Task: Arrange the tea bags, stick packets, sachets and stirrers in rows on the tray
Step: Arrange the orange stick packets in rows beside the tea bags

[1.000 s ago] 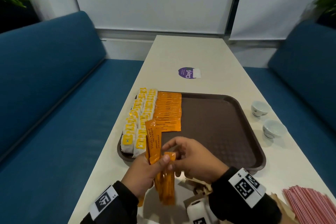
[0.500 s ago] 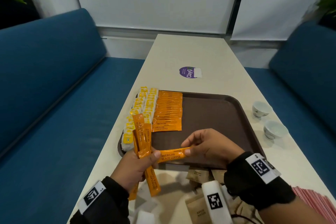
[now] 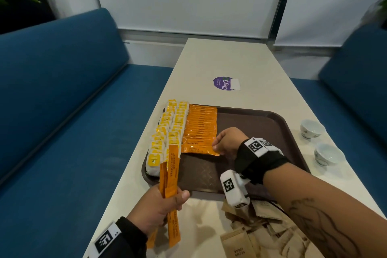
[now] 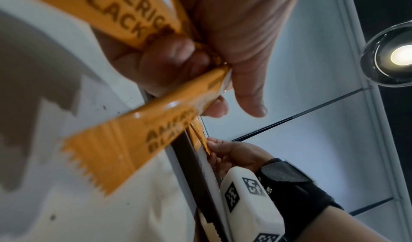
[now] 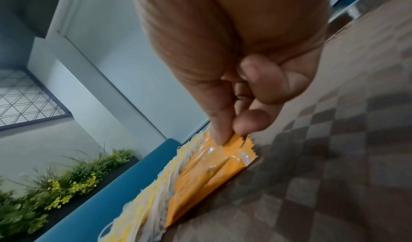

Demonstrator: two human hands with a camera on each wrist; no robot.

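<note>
Right hand point(image 3: 227, 142) over the tray point(image 3: 251, 115), thumb & forefinger pinching the end of a stick point(image 3: 200, 150) lying at the near end of the orange row point(image 3: 202, 125). Tea bags point(image 3: 167, 134) fill the tray's left edge, beside that row. Left hand point(image 3: 157, 207) off the tray's near-left corner, fingers curled round a bunch of sticks point(image 3: 170, 176). Brown sachets point(image 3: 251, 234) piled just near of the tray; two cups point(image 3: 320, 142) right of it.

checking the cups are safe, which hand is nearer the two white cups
Right. The right hand works over the tray, the cups off to its right; the left hand is beyond the tray's near-left corner.
</note>
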